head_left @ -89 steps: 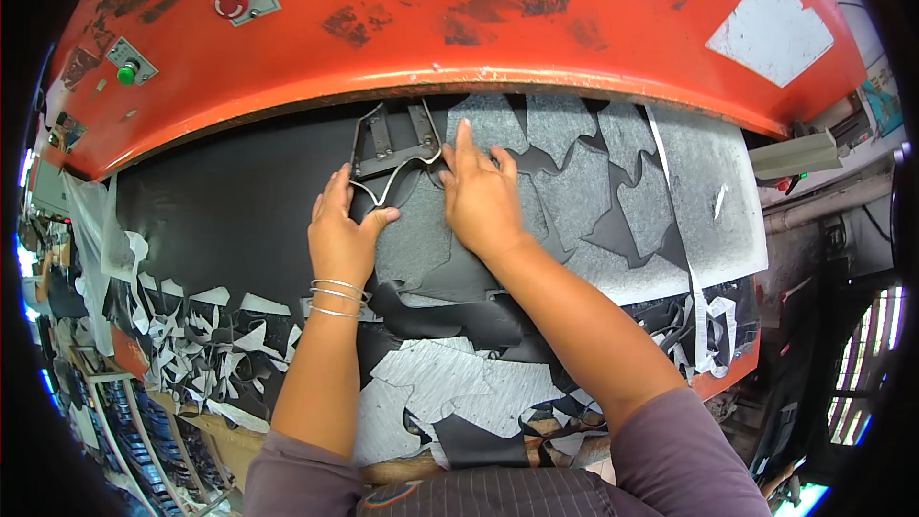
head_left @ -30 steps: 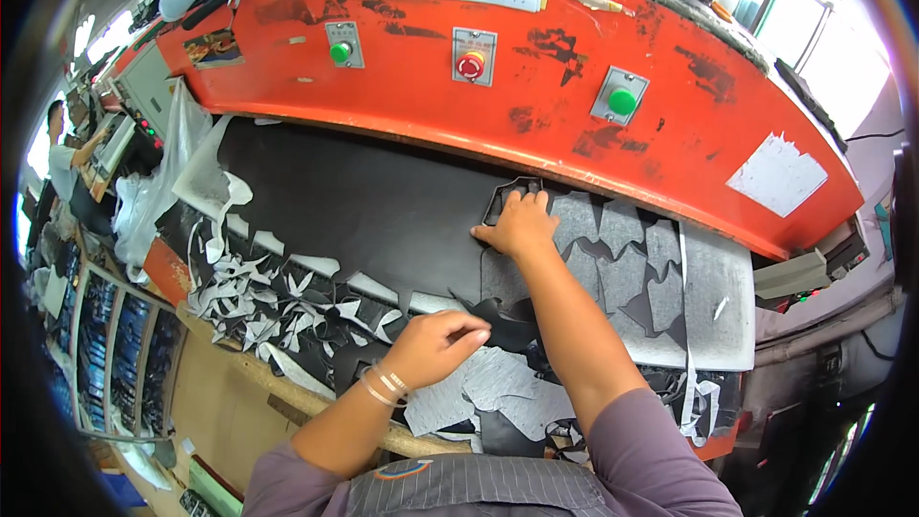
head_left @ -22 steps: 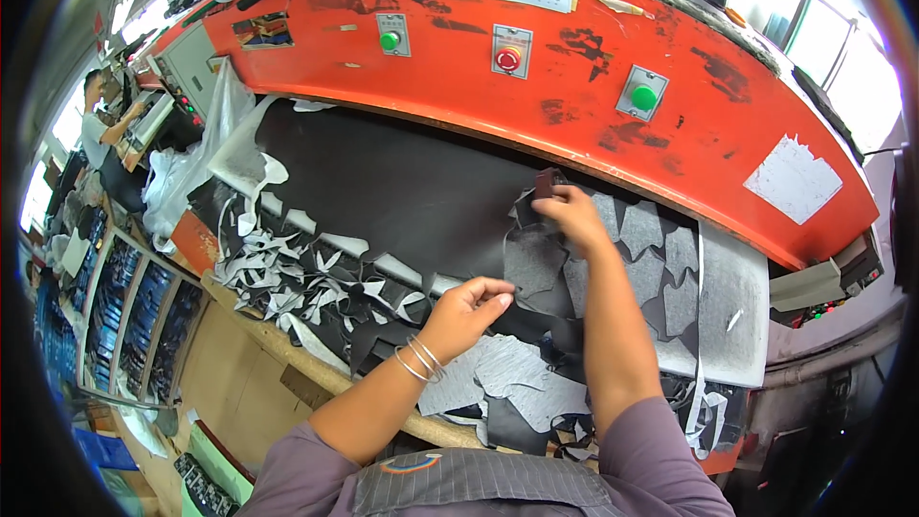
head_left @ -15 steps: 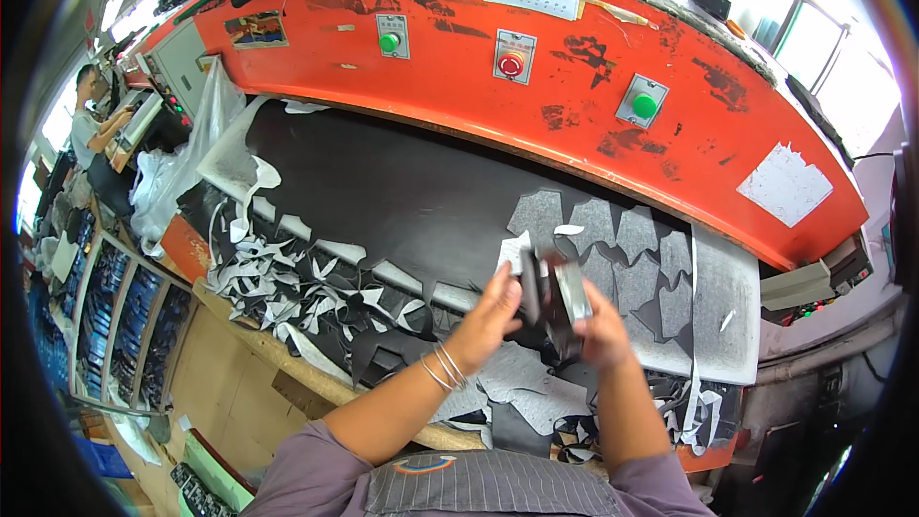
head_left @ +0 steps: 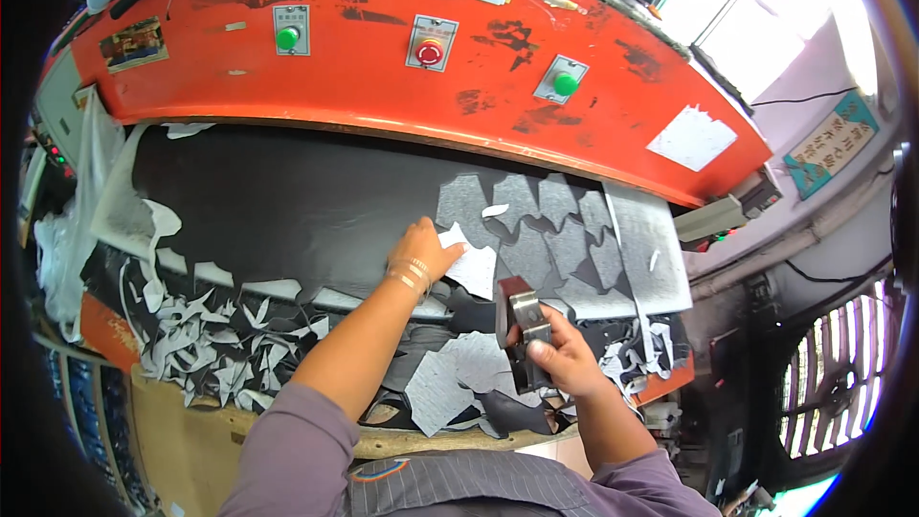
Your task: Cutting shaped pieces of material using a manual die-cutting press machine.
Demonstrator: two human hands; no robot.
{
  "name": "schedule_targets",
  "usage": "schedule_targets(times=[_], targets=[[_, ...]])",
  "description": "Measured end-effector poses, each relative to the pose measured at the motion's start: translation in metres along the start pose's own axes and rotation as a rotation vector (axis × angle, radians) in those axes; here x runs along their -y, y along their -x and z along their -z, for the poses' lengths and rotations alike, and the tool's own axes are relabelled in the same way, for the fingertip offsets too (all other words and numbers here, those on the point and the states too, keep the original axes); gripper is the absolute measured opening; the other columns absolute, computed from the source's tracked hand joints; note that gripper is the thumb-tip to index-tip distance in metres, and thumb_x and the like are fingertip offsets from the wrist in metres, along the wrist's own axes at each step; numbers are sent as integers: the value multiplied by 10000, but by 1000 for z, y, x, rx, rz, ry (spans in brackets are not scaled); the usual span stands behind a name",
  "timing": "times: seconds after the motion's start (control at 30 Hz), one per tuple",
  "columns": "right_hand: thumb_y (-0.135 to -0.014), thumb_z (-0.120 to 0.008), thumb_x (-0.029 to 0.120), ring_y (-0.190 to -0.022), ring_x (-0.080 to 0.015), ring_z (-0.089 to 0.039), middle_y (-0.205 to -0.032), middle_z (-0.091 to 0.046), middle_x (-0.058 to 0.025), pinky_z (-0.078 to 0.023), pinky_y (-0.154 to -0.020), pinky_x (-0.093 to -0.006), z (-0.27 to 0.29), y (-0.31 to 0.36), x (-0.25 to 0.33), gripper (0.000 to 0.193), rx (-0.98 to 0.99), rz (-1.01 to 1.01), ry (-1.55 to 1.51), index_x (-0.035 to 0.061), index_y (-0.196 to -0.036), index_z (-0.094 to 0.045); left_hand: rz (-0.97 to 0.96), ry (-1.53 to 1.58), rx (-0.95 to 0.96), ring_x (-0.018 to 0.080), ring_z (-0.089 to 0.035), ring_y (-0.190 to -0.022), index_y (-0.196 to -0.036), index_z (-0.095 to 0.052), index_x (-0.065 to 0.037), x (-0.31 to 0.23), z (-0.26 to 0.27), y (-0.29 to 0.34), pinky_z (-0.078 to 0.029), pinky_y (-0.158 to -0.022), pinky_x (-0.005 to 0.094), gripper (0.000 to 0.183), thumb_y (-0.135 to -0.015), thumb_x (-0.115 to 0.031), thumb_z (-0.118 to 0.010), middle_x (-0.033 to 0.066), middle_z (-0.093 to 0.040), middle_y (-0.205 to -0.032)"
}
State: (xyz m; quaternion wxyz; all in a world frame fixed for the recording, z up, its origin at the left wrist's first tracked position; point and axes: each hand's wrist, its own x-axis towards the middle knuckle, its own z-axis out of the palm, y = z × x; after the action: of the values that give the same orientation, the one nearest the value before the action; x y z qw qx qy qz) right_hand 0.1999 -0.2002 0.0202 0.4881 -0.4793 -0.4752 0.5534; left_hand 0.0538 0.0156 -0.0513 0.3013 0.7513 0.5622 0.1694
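Observation:
A black sheet (head_left: 278, 201) lies on the pale cutting board under the red press. My left hand (head_left: 423, 251), with bangles at its wrist, is over the sheet at the left edge of a white cut piece (head_left: 471, 266). Its thumb reaches onto the piece, apart from the fingers. In my right hand (head_left: 567, 356) is a metal cutting die (head_left: 525, 330), lifted near the board's front edge. The die's far side is hidden. Grey cut shapes (head_left: 529, 263) lie in rows on the right of the sheet, with a small white scrap (head_left: 495, 211) among them.
The red press beam (head_left: 364, 86) spans the back, with green buttons (head_left: 566, 84) and a red stop button (head_left: 429, 53). White and black offcuts (head_left: 206, 345) heap along the front left. Loose grey pieces (head_left: 440, 388) lie at the wooden front edge (head_left: 421, 442).
Both hands were together around the die. Now my left hand has left it and reached forward to the white piece; my right hand alone holds the die, lower. The view has swung right.

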Motion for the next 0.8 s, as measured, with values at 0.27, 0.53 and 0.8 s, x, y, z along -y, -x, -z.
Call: schedule_targets(times=[0.27,0.53,0.8], targets=[[-850,-667,136,-1014,-175,-537,-1057,-595,-58,-403,-934,-326,-3,-54,49,418,-79,143,541,3,-1213,-508,-145,-144,245,360,-646,-964,-992,-686,-29,12,-12,-7,-515,-827,436,367,-872,-345,-541,207,-668,-1027],[-779,-645,80,-1163,-233,-528,-1144,-601,-81,-309,-1025,-470,-18,-165,16,335,548,594,1373,91,-1103,-563,-477,-225,926,339,-645,-892,-976,-674,-69,73,35,149,-512,-760,433,433,-841,-474,-600,158,-676,-930],[-862,-485,162,-1264,-199,-468,-1246,-577,-37,-318,-1062,-449,-17,-206,-36,217,748,818,1654,133,-1051,-587,-330,-5,-58,308,-534,-1085,-1251,-495,-13,101,67,83,-405,-937,421,666,-738,-349,-754,149,-603,-1114]])
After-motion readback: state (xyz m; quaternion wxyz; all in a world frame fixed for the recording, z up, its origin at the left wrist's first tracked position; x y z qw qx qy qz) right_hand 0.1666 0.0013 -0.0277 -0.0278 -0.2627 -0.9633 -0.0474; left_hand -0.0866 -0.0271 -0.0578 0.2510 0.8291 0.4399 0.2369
